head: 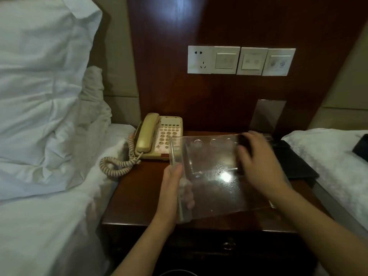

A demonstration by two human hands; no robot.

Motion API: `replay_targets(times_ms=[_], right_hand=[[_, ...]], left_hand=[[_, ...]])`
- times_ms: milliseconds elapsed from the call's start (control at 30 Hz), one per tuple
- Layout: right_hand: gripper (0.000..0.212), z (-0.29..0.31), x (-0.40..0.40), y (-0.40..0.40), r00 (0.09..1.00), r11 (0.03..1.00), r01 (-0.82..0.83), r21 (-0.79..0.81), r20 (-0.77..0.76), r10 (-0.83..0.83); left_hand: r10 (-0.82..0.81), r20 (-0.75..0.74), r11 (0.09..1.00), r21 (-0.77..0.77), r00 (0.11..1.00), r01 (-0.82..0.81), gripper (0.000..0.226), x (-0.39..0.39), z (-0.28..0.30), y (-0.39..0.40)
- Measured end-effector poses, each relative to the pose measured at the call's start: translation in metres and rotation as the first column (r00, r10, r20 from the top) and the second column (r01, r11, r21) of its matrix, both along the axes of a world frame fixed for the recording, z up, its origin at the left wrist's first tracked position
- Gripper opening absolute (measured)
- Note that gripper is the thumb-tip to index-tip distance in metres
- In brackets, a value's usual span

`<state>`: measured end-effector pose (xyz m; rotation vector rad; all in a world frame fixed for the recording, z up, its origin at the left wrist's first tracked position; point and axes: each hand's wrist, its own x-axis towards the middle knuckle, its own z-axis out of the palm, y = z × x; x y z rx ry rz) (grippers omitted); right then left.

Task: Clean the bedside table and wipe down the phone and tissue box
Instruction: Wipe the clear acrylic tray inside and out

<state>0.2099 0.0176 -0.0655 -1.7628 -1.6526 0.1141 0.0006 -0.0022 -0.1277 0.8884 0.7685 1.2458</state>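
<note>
Two beds hem the spot in: the left bed [49, 216], with its heaped white pillows [39, 86] and rumpled linen, presses right against the left edge of the bedside table [139, 196], and the right bed [338, 156] crowds the other side. Behind stands a dark, glossy wood wall panel [219, 22] carrying a row of white sockets and switches [241, 60]. The table top is dark polished wood, its front edge running just above a drawer with a small metal pull [228, 245]. What bare top shows lies along the front and left front corner.

Over the middle of the table sits a clear acrylic box [215, 176], the tissue box by the look of it, rectangular, smooth and shiny, with a bright glare spot and round holes near its far side. Whether it rests on the wood or is lifted slightly, I cannot tell. The left hand [175, 188] grips its left wall, fingers seen through the plastic, thumb along the outside. The right hand [258, 158] lies on the box's far right corner, fingers curled over the rim; it is blurred.

At the back left corner sits a cream phone [159, 136], handset cradled, its coiled cord [119, 164] spilling over the table edge onto the linen. A black flat object [298, 166] lies at the right edge.
</note>
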Motion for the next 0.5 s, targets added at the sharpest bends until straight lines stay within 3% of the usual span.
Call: replay_targets(times_ms=[133,200,333,500], right_hand=[[0.050,-0.010,0.008,-0.026,0.995,0.994,0.104,-0.019,0.006,-0.103],[0.050,-0.016,-0.024,-0.046,0.998,0.999,0.031,-0.011,0.046,-0.031],[0.050,-0.014,-0.089,-0.053,0.948,0.955,-0.295,0.014,0.133,0.291],[0.049,0.009,-0.084,-0.015,0.954,0.964,-0.265,0.019,0.152,0.259]], left_hand=[[-0.016,0.041,1.000,0.011,0.999,0.015,0.039,0.001,-0.002,0.002],[-0.016,0.038,1.000,0.010,0.999,0.016,0.047,0.001,-0.004,0.003],[0.087,0.000,0.993,0.086,0.996,-0.086,0.058,0.001,-0.008,0.004],[0.017,0.008,1.000,0.014,1.000,-0.018,0.063,-0.002,-0.004,0.000]])
